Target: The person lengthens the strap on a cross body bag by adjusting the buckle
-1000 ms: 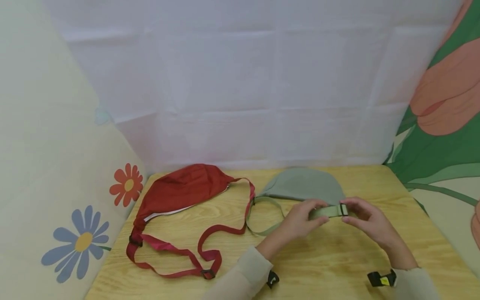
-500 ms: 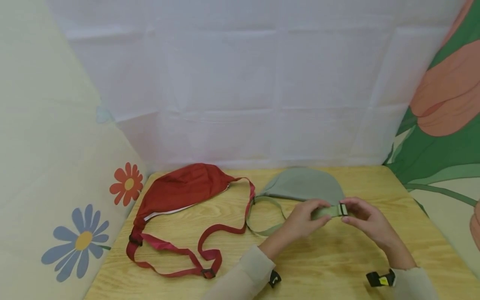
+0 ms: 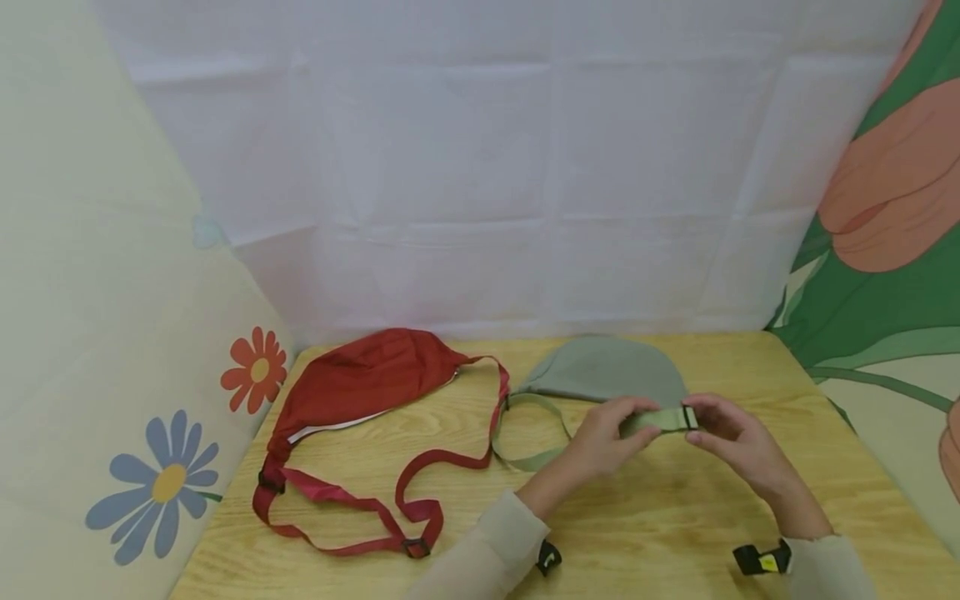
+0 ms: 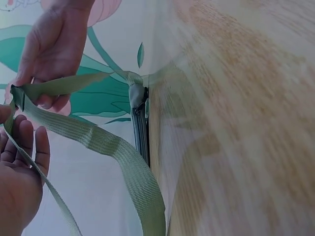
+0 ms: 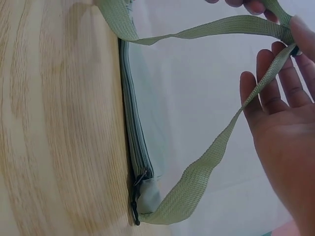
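Note:
A pale green waist bag (image 3: 607, 367) lies at the back right of the table, its zipper (image 5: 130, 108) facing the front. Its green strap (image 3: 663, 420) is raised off the table between both hands. My left hand (image 3: 600, 437) pinches the strap between thumb and fingers. At the dark slider buckle (image 3: 689, 417), my right hand (image 3: 738, 437) grips the strap's edge with thumb and fingertips. From the left wrist, the strap (image 4: 108, 142) hangs in a loop below the buckle. The right wrist view shows another length (image 5: 202, 182) running down to the bag's end.
A red waist bag (image 3: 375, 379) lies at the left on the wooden table (image 3: 637, 533). Its red strap (image 3: 442, 456) trails forward and meets the green strap's loop (image 3: 536, 400) in the middle. White cloth (image 3: 450, 167) hangs behind, with flower-patterned panels on both sides.
Both hands keep their places over the table. The buckle and the piece of strap between them have shifted very slightly to the right.

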Demonstrator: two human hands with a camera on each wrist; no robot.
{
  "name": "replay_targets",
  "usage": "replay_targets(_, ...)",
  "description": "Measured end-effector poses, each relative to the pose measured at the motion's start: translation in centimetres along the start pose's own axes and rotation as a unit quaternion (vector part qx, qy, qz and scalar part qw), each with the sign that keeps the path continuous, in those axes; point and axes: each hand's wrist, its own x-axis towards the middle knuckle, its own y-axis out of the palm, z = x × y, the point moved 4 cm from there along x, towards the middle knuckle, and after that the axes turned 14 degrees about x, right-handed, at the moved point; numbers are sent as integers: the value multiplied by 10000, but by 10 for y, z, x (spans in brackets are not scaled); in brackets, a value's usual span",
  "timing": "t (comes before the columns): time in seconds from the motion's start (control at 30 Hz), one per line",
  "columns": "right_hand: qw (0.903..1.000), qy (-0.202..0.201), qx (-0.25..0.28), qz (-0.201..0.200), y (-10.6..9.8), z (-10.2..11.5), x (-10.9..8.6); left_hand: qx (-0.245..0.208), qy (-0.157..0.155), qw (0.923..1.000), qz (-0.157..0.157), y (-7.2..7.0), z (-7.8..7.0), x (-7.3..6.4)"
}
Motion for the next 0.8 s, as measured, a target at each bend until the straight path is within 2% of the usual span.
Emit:
replay_targets(0.27,9996,53,-293,-32,0,1,3,-201,199,9992,-266,-2,-1,2)
replay_targets(0.53,9988,111,-466,-43,2,3,4,-8,439,9983,-374,0,-2,3)
replay_targets(0.7,9990,110,-421,20,5,2,5,-80,417,9982,-432,1,-5,2)
replay_targets(0.8,9985,183,-520,-19,5,3,5,-174,244,9984,-478,1,-4,0)
